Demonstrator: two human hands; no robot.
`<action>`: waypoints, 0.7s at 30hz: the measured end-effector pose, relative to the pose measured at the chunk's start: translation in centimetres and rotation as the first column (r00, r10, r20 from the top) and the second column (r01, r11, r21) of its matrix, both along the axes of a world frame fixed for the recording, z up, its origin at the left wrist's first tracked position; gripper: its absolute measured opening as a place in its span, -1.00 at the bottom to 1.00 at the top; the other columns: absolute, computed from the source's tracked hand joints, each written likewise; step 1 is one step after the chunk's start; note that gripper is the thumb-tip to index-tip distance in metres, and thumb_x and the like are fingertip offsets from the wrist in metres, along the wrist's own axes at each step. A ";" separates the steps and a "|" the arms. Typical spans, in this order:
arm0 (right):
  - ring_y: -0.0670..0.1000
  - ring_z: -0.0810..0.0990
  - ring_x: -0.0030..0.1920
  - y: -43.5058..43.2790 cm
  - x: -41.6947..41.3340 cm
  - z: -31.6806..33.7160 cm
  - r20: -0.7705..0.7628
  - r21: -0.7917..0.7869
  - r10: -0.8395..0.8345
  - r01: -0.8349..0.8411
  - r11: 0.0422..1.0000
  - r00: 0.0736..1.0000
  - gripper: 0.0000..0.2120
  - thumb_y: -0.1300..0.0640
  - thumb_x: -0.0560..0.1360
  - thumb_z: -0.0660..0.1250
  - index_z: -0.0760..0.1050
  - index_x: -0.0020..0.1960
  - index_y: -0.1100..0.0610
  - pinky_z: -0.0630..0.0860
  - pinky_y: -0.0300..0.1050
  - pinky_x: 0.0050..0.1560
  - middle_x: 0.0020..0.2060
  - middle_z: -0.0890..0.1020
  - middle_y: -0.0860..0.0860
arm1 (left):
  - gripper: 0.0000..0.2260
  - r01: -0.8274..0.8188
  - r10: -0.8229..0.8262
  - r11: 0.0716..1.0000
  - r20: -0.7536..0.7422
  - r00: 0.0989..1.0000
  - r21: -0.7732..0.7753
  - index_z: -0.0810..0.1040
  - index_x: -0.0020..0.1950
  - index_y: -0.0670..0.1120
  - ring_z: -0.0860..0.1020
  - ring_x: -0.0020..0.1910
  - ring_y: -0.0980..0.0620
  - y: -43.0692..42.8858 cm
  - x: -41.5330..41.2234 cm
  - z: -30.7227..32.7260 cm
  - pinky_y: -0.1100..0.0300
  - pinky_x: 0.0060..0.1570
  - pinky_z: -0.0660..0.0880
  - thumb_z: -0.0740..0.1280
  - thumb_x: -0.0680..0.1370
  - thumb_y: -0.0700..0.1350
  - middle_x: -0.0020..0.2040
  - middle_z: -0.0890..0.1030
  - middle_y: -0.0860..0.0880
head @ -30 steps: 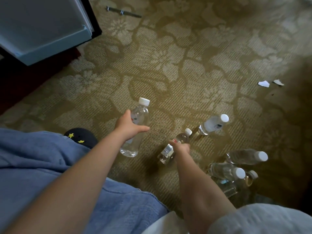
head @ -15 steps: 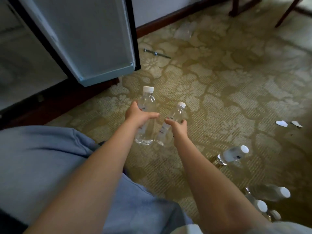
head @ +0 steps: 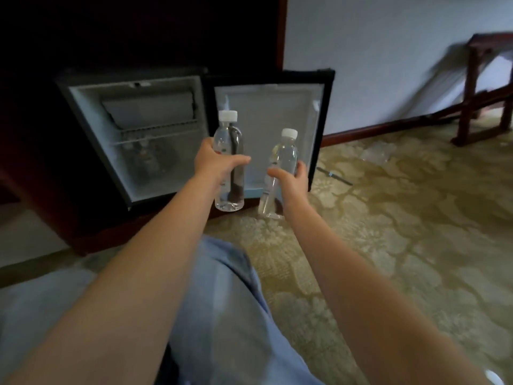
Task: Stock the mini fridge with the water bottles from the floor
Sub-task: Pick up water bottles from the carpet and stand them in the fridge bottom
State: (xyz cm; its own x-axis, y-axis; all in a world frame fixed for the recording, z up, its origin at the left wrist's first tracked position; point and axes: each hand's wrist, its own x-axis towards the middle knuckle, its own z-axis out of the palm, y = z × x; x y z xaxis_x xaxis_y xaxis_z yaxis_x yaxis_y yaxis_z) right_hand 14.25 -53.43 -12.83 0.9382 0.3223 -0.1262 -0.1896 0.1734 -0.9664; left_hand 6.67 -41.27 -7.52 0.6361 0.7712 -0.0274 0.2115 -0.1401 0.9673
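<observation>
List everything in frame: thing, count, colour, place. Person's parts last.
mini fridge: 1, black shell, pale interior, open, left of centre
fridge door: 1, pale liner, swung open to the right
water bottles: 2, clear, white caps, held upright, one per hand
carpet: 1, olive floral, floor
wooden stand: 1, dark red, far right by wall
thin rod: 1, dark, on carpet right of door
jeans leg: 1, blue, bottom centre
left hand: 1, gripping left bottle
right hand: 1, gripping right bottle
</observation>
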 end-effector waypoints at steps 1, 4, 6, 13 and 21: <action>0.02 0.58 0.01 1.5 -0.5 1.0 0.027 0.002 0.033 -0.033 0.999 0.999 -0.44 0.26 0.36 0.44 0.35 0.31 0.07 0.48 -0.11 -0.06 0.05 0.58 0.00 | -0.32 -0.027 0.027 1.000 0.016 1.000 0.005 0.34 0.33 -0.05 0.50 0.13 -0.03 1.2 -0.9 0.8 0.04 0.14 0.47 0.57 0.29 -0.12 0.15 0.50 -0.03; 0.01 0.56 0.03 5.8 -1.8 3.5 0.082 0.006 0.122 -0.123 0.992 0.989 -0.48 0.27 0.37 0.44 0.34 0.26 0.07 0.46 -0.06 0.00 0.04 0.55 -0.04 | -0.27 -0.116 0.114 0.993 0.055 0.992 0.032 0.30 0.38 -0.06 0.46 0.13 -0.01 4.9 -3.5 2.6 0.10 0.12 0.43 0.57 0.30 -0.11 0.13 0.46 -0.02; -0.02 0.52 0.04 8.5 -2.5 4.8 0.122 -0.001 0.178 -0.179 0.984 0.976 -0.48 0.28 0.39 0.44 0.31 0.25 0.04 0.42 -0.09 0.03 0.01 0.50 -0.08 | -0.28 -0.182 0.179 0.983 0.072 0.981 0.031 0.32 0.37 -0.07 0.46 0.15 -0.02 7.6 -5.0 3.0 0.12 0.09 0.42 0.57 0.29 -0.11 0.17 0.48 -0.03; -0.03 0.51 0.11 17.4 -2.9 6.3 0.314 -0.172 0.335 -0.293 0.940 0.889 -0.36 0.16 0.36 0.52 0.26 0.33 0.03 0.46 -0.14 0.06 0.20 0.47 -0.01 | -0.28 -0.351 0.349 0.935 0.062 0.935 0.039 0.32 0.39 -0.08 0.49 0.20 -0.09 16.6 -8.4 3.4 0.01 0.20 0.45 0.55 0.30 -0.17 0.23 0.50 -0.10; -0.02 0.52 0.15 27.1 0.0 2.4 0.333 -0.302 0.400 -0.305 0.903 0.854 -0.33 0.17 0.35 0.53 0.25 0.33 0.02 0.46 -0.12 0.13 0.14 0.49 -0.06 | -0.39 -0.450 0.448 0.892 0.065 0.892 0.036 0.40 0.26 -0.07 0.53 0.13 -0.07 25.2 -5.7 -1.3 -0.01 0.17 0.48 0.56 0.27 -0.18 0.13 0.55 -0.06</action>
State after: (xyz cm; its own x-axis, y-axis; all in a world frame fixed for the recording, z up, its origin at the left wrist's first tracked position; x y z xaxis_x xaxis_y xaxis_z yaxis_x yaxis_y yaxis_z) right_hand 14.24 -26.36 -10.42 0.7558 0.6468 0.1021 0.1925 -0.0705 -0.9788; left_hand 0.93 -16.06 -8.87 0.2210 0.9744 0.0415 0.2115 -0.0894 0.9733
